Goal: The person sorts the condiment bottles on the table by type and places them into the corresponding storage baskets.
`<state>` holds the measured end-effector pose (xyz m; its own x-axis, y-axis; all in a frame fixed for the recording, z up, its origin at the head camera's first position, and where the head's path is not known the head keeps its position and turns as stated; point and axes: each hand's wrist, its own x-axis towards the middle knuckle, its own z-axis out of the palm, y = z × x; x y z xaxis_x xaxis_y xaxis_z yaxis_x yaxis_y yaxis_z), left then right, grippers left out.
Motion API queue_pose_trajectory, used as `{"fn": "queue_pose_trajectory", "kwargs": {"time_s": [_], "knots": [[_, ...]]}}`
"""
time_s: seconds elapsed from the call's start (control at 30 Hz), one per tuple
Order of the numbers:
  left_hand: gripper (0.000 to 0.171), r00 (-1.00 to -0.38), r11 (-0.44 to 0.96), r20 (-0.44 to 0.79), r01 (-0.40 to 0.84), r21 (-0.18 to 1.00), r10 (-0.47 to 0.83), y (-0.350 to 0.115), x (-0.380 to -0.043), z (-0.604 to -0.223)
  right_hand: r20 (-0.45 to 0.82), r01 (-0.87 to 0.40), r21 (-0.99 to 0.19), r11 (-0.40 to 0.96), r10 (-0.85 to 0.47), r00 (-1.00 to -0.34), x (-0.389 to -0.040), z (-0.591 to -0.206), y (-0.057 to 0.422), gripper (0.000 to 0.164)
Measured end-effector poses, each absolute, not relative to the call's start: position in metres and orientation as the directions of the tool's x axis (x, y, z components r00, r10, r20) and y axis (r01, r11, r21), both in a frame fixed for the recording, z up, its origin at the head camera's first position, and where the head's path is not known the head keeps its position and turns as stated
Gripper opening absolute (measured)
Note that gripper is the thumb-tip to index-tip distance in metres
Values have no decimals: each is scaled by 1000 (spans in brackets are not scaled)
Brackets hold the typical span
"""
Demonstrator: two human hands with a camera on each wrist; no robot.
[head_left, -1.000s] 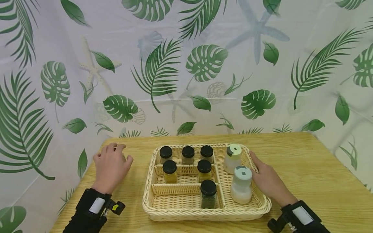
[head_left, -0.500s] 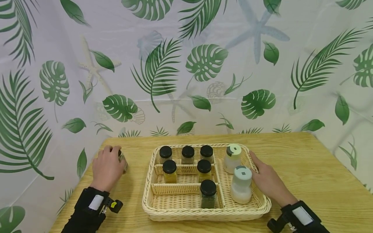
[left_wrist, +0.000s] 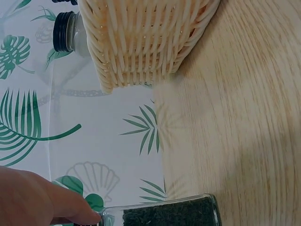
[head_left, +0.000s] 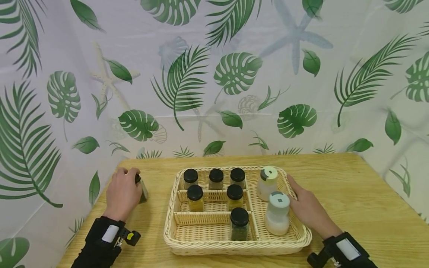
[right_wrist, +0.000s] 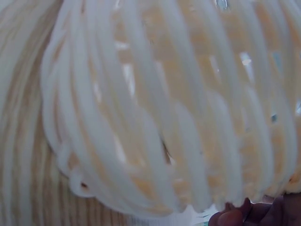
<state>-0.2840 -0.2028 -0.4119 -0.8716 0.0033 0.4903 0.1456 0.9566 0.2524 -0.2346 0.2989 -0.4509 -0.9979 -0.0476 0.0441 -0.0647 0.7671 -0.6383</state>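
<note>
My left hand (head_left: 123, 195) holds a small glass jar (head_left: 143, 191) by its black cap, left of the basket; the fingers partly hide it. Dark green flakes fill the jar (left_wrist: 171, 213) in the left wrist view. Whether it touches the table I cannot tell. With my right hand (head_left: 310, 208) I grip the right rim of a divided wicker basket (head_left: 214, 245); in the right wrist view its fingertips (right_wrist: 230, 217) show at the woven rim. Inside the basket stand several black-capped spice jars, such as the green one (head_left: 239, 223), and two white-lidded shakers (head_left: 278, 214).
The wooden table (head_left: 362, 201) runs back to a leaf-printed cloth (head_left: 214, 85). Low woven dividers (head_left: 214, 217) split the basket's left side into rows; one lone jar stands at the right end of the front row.
My left hand's spread fingers have closed on the jar's cap, and the jar has come into sight beside them. My right hand and the basket have stayed in place.
</note>
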Motion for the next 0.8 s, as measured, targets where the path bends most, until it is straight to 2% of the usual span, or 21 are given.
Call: {"fn": "queue_pose_trajectory", "kwargs": {"time_s": [0.8], "knots": [[30, -853, 955, 521, 186, 233, 39, -201, -279, -417, 20, -40, -641, 767, -35, -999, -234, -449, 297, 71]]}}
